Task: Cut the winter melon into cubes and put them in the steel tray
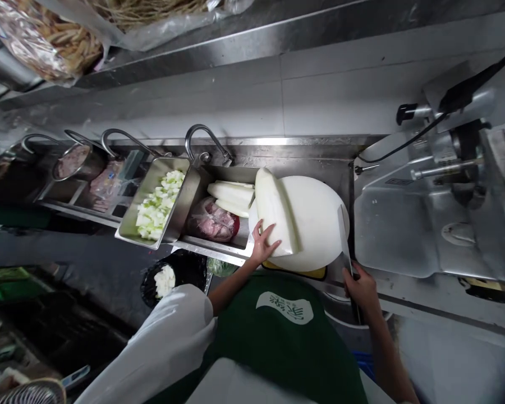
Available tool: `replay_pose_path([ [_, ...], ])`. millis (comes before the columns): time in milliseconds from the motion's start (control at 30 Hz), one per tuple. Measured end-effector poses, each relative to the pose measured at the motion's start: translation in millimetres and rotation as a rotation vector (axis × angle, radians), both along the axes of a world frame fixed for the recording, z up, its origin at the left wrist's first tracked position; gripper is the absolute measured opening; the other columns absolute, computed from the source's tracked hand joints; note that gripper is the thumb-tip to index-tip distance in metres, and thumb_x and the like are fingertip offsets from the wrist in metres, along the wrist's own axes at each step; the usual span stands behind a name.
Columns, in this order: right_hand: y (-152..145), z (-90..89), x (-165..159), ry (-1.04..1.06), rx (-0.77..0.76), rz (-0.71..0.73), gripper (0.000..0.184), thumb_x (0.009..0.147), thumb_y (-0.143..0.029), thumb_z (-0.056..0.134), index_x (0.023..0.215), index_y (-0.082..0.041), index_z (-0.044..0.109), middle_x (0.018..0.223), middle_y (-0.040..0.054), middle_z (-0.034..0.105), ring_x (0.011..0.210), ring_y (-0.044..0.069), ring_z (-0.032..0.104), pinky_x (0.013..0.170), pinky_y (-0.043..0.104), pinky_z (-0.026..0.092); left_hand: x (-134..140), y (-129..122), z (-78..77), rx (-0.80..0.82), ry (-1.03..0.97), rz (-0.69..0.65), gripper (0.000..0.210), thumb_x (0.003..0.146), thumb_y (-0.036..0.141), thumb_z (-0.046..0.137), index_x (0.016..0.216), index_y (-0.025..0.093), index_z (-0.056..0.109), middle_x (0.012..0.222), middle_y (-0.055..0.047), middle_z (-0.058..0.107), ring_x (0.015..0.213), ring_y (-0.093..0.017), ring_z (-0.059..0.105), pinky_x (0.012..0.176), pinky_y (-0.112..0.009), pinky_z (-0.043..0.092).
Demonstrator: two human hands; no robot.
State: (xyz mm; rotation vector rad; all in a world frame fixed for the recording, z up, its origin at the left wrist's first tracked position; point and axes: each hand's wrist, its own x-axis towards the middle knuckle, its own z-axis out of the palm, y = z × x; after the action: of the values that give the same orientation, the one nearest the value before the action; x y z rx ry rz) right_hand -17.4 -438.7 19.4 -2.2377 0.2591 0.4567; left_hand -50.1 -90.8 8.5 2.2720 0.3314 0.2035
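Note:
A long piece of peeled winter melon [274, 210], pale greenish white, lies on the left part of the round white cutting board [317, 219]. My left hand [262, 244] rests on the melon's near left side with its fingers spread. At the board's right edge, my right hand [361, 286] is closed round the handle of a knife [344, 235], its blade pointing away from me and apart from the melon. More peeled melon pieces [231, 196] lie in the sink left of the board, beside bagged pink meat [214, 220].
Left of the sink bay stands a deep metal pan [124, 231] of pale green cubes. A curved faucet [202, 129] rises behind. A metal slicing machine [395, 230] fills the right side. Below the counter is a black-lined bin [183, 269] with white scraps.

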Motion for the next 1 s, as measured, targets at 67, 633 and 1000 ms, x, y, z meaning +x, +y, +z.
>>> replay_pose_path([
  [67,2,0.2,2,0.025,0.027,0.027,0.071,0.082,-0.057,0.055,0.13,-0.005,0.066,0.044,-0.0026,0.055,0.046,0.02,0.057,0.058,0.032,0.049,2,6,-4.5,-0.046,-0.023,0.139,0.053,0.09,0.051,0.069,0.135,0.023,0.063,0.146,-0.015,0.04,0.139,-0.029,0.042,0.118,-0.045,0.038],
  [633,54,14.9,9,0.091,0.13,0.09,0.061,0.083,-0.055,0.05,0.118,-0.009,0.07,0.043,-0.0031,0.051,0.04,0.02,0.053,0.048,0.03,0.044,-7,15,15.1,-0.033,0.066,0.004,0.017,0.089,0.031,0.07,0.104,0.021,0.07,0.111,-0.008,0.054,0.099,-0.02,0.061,0.094,-0.038,0.055],
  [1000,59,15.8,8,0.078,0.102,0.106,0.071,0.083,-0.056,0.049,0.129,-0.005,0.067,0.044,-0.0011,0.055,0.042,0.021,0.056,0.052,0.031,0.046,9,12,22.6,-0.371,0.326,0.304,0.085,0.077,0.041,0.084,0.148,0.02,0.042,0.115,-0.012,0.063,0.104,-0.025,0.066,0.093,-0.039,0.056],
])
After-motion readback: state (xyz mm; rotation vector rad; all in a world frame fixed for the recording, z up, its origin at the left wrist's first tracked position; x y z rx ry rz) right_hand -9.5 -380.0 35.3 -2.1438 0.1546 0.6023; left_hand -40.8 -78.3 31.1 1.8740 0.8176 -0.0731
